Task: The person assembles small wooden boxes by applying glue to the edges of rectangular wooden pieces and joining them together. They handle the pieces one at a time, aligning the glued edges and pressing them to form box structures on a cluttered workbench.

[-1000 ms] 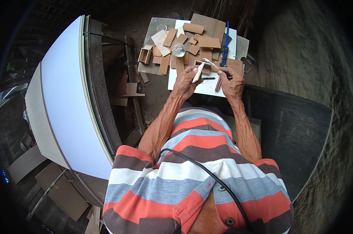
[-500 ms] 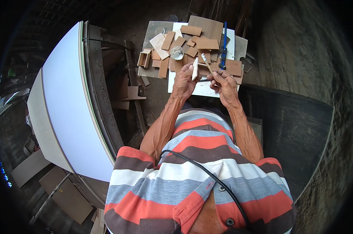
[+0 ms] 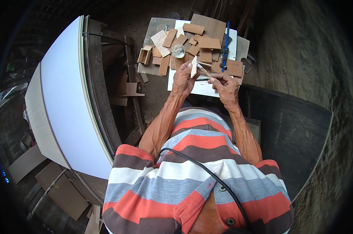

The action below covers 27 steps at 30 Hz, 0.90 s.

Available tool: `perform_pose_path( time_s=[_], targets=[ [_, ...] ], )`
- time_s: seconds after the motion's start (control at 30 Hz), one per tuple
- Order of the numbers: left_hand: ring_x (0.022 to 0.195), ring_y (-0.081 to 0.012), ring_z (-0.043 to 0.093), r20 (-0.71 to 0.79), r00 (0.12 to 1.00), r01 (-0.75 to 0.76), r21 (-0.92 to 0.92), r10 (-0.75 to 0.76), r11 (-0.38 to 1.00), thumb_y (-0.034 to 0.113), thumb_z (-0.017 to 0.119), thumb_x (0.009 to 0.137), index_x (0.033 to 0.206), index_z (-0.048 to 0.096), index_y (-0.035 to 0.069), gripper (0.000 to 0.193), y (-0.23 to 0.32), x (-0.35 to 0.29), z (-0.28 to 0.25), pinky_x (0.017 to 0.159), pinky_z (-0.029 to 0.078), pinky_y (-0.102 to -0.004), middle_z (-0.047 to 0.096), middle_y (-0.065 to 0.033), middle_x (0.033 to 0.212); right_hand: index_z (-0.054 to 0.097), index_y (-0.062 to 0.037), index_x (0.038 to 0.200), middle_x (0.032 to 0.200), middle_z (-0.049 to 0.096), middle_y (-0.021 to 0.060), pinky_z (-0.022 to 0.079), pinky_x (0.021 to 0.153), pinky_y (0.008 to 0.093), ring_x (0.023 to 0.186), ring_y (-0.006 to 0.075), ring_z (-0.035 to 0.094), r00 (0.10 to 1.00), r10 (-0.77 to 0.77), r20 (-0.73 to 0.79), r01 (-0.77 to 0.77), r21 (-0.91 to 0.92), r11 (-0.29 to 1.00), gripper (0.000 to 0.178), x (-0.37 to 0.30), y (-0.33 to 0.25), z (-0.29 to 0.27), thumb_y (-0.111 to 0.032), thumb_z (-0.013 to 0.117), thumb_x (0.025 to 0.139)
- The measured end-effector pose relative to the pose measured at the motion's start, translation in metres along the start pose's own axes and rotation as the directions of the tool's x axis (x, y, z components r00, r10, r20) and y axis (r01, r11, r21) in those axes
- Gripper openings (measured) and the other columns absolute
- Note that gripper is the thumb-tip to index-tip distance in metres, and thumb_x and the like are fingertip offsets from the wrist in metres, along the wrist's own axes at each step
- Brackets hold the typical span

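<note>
My left hand (image 3: 184, 79) is closed round a small pale wooden piece (image 3: 194, 67), held upright with a narrow face toward the right. A thin stick (image 3: 206, 72) is pinched in my right hand (image 3: 226, 88). White paste covers the stick's tip, which is at the wooden piece's right side; whether the two touch is hard to tell. Just beyond my left hand stands a clear round container (image 3: 178, 50) with white stuff in it. Small brown wooden pieces (image 3: 209, 43) lie scattered around it.
A blue bar clamp or caliper-like tool (image 3: 225, 50) lies right of the pieces. A little open wooden box (image 3: 145, 55) sits at the worktop's left. The white board (image 3: 176, 84) lies under the pieces. A large white panel (image 3: 67, 97) stands at left, a dark board (image 3: 289, 128) at right.
The stick in my right hand has tilted left, bringing its white-coated tip to the wooden piece. My left hand still holds that piece, nearly in place.
</note>
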State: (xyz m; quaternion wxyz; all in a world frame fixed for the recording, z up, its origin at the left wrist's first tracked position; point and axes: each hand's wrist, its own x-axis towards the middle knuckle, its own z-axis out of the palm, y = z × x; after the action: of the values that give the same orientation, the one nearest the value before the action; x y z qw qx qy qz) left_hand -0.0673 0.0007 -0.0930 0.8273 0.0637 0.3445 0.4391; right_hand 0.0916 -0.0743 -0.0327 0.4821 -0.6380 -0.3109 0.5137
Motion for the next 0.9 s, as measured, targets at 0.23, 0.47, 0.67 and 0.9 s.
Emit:
perform_pose_path(
  time_s=[0.23, 0.47, 0.67, 0.9],
  targets=[
    [0.083, -0.016, 0.061, -0.008, 1.0, 0.013, -0.004, -0.013, 1.0, 0.015, 0.056, 0.096, 0.11, 0.058, 0.004, 0.017, 0.002, 0.0, 0.002, 0.077, 0.05, -0.0328, 0.066, -0.0065, 0.097, 0.071, -0.0006, 0.093, 0.078, 0.069, 0.0033, 0.047, 0.063, 0.023, 0.07, 0.0068, 0.06, 0.991, -0.076, -0.109, 0.064, -0.106, 0.992, 0.013, 0.009, -0.001, -0.006, -0.009, 0.068, 0.084],
    [0.082, -0.0136, 0.061, -0.005, 1.0, -0.01, 0.026, 0.01, 1.0, 0.016, 0.059, 0.095, 0.111, 0.055, 0.005, 0.02, 0.001, 0.0, 0.001, 0.075, 0.052, -0.0324, 0.065, -0.003, 0.095, 0.072, -0.0007, 0.091, 0.079, 0.069, 0.0053, 0.048, 0.064, 0.025, 0.071, 0.0099, 0.063, 0.983, -0.16, -0.085, 0.14, -0.206, 0.968, 0.011, 0.009, -0.003, -0.002, -0.008, 0.069, 0.083],
    [0.082, -0.0153, 0.059, -0.017, 1.0, 0.001, -0.007, -0.001, 1.0, 0.015, 0.056, 0.097, 0.109, 0.058, 0.002, 0.018, 0.0, -0.001, 0.004, 0.077, 0.049, -0.0322, 0.065, -0.0059, 0.092, 0.071, -0.0004, 0.087, 0.078, 0.069, 0.0046, 0.048, 0.062, 0.0255, 0.068, 0.0105, 0.062, 0.983, -0.171, -0.064, 0.154, -0.212, 0.965, 0.009, 0.006, 0.0, -0.01, -0.007, 0.07, 0.082],
    [0.081, -0.0151, 0.059, -0.032, 0.999, -0.006, 0.007, 0.006, 1.0, 0.014, 0.056, 0.097, 0.111, 0.057, 0.003, 0.019, 0.0, -0.001, 0.003, 0.076, 0.05, -0.0319, 0.064, -0.0058, 0.095, 0.069, 0.0012, 0.091, 0.078, 0.067, 0.0039, 0.048, 0.056, 0.0245, 0.063, 0.0095, 0.061, 0.949, -0.312, -0.047, 0.286, -0.293, 0.912, 0.008, 0.004, -0.009, -0.015, -0.002, 0.065, 0.084]
  ],
)
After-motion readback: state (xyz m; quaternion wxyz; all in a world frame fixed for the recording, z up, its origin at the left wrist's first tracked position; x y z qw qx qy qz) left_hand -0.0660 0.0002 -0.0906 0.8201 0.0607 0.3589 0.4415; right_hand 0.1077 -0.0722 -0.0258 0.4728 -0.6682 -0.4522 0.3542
